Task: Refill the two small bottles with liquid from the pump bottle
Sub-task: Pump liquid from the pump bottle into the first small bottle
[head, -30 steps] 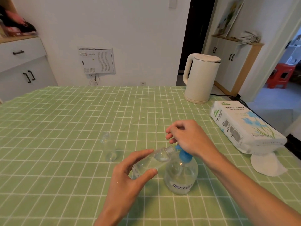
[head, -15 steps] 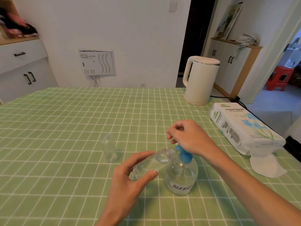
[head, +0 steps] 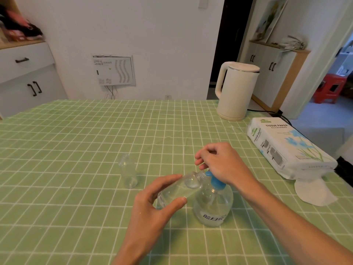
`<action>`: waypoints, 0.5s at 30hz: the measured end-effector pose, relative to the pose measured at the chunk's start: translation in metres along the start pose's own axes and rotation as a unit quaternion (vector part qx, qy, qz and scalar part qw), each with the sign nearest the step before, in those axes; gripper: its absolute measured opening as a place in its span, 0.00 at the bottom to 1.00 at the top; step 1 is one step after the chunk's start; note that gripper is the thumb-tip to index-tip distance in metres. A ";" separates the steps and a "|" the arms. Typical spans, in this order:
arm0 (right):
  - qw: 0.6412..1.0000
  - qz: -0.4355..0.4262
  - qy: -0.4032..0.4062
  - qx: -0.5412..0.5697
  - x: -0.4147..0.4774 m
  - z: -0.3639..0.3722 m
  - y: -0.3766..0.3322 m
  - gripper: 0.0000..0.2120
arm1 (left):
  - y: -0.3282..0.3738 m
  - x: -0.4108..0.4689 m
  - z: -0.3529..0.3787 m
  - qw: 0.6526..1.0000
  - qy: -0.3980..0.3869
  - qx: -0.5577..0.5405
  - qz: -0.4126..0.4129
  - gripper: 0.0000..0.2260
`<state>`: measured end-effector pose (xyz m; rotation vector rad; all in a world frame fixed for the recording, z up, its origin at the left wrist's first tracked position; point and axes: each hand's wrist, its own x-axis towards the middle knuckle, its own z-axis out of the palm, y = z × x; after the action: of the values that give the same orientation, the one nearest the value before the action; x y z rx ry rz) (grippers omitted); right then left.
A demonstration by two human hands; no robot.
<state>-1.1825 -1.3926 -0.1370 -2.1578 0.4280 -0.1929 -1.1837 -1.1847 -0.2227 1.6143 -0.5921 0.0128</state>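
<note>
Left grip (head: pixel 152 205), right grip (head: pixel 219 165): curled.

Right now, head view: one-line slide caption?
Left hand tilts a small bottle to the spout of the pump bottle, right hand atop its pump; second small bottle stands apart.

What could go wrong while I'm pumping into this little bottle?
The small bottle, held tilted in the left hand, meets the blue nozzle at a narrow mouth; a slip could spill liquid onto the tablecloth. The right hand pressing down on the pump bottle could tip it.
</note>
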 end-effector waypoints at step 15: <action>0.999 -0.007 0.004 -0.046 0.002 -0.007 -0.010 0.14 | 0.004 0.001 0.000 1.000 -0.004 -0.007 0.000 0.19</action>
<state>-1.1798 -1.3928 -0.1247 -2.2521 0.4344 -0.1930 -1.1842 -1.1852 -0.2189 1.6005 -0.5984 0.0018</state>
